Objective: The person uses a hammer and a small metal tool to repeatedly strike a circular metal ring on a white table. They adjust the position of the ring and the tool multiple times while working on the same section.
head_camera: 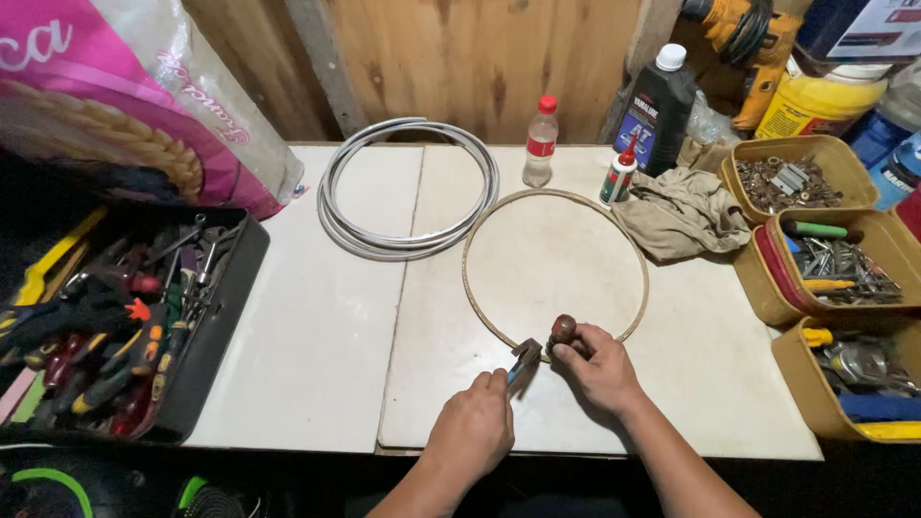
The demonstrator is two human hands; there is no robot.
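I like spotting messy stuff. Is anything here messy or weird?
A beige rag lies crumpled at the back right of the table. The black tool tray hangs over the table's left edge, its tools jumbled. Nothing looks spilled or broken.

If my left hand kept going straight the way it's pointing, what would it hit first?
The left hand points up and right along its pliers, so the wooden hoop comes first, probably right at the plier tips; depth is unclear.

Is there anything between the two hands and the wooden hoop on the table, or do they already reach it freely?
Nothing visible blocks them. The left hand holds pliers at the near edge of the wooden hoop, and the right hand holds a dark red knob at the same spot.
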